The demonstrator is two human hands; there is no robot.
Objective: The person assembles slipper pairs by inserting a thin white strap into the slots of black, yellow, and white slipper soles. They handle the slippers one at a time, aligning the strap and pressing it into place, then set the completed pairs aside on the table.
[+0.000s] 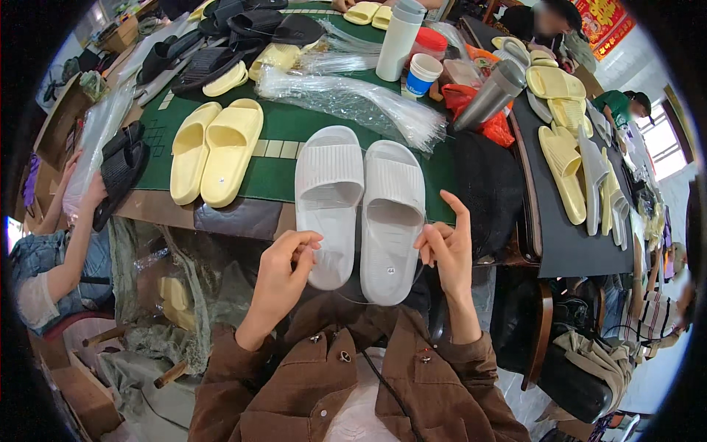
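Observation:
A pair of light grey slide slippers, the left slipper (329, 254) and the right slipper (392, 250), lies side by side, toes away from me, heels past the table's near edge. A thin, see-through line curves below the heels between my hands, apparently the rim of a clear plastic bag around the pair. My left hand (283, 276) is closed in a pinch beside the left heel. At the outer edge of the right slipper, my right hand (451, 254) pinches with thumb and curled fingers, its index finger raised. The film in both pinches is barely visible.
Pale yellow slippers (231, 158) lie to the left on the green mat (283, 180). Beyond are clear plastic bags (346, 99), a white bottle (400, 40), a paper cup (421, 76) and a steel tumbler (492, 96). At left, another person's hand (96, 190) touches black slippers (121, 173).

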